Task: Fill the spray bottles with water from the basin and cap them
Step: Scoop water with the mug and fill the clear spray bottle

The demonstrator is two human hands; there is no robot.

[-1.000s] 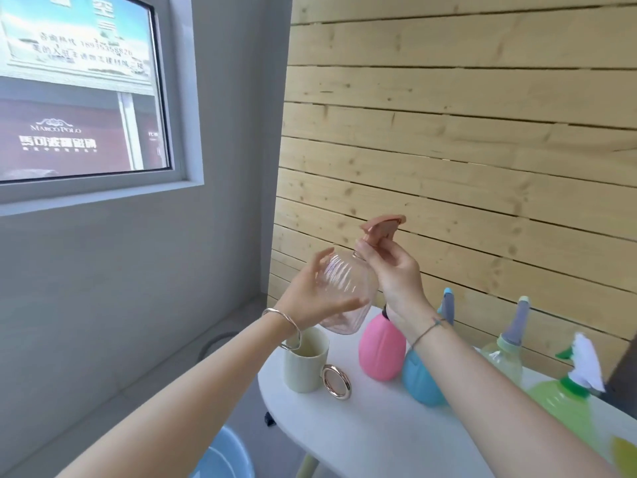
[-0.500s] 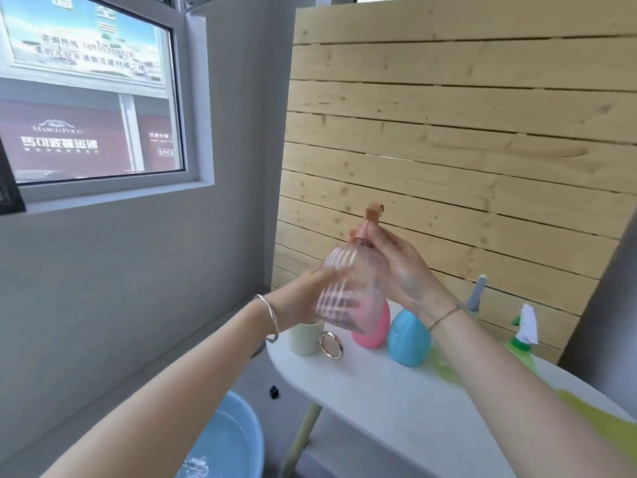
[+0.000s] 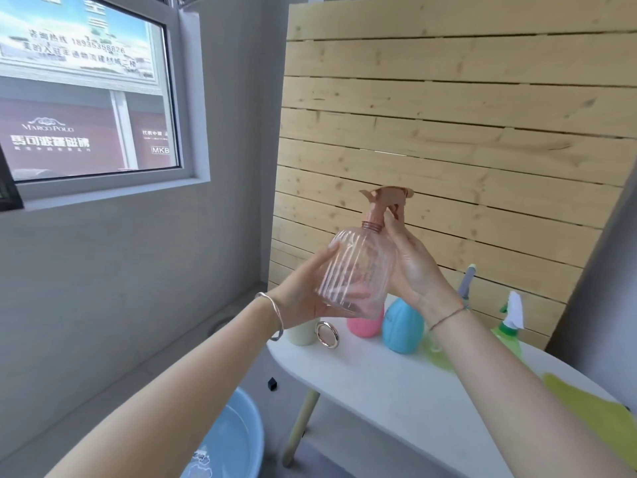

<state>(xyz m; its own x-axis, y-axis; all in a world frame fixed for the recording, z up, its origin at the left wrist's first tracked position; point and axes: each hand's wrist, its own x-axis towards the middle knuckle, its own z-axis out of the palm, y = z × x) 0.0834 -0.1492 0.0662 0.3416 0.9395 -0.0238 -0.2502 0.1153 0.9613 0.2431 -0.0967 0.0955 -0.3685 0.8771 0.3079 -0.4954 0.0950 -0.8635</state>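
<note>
While left hand (image 3: 303,300) wraps the empty-looking pink bottle (image 3: 358,270), right hand (image 3: 415,274) pinches its spray cap (image 3: 377,208): probably uncapping; next, dip in basin (image 3: 238,439).

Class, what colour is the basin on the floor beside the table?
The basin is light blue; the head view shows it at the lower left.

Saw clear, pink-tinted plastic in the spray bottle (image 3: 355,270) at mid-frame, ribbed and glossy, topped by an opaque, smooth plastic spray head (image 3: 382,201). Found bare, knotty pale wood in the slat panel (image 3: 448,98) across the upper right, matt and unvarnished. Noted a smooth, matt white surface (image 3: 396,391) at lower right, a shiny metal ring (image 3: 327,334) on it, and a pink bottle (image 3: 365,326) and blue bottle (image 3: 401,326) in satin plastic. Caught glossy blue plastic in the basin (image 3: 238,439) at the bottom, polished metal in the bracelet (image 3: 272,313).
</note>
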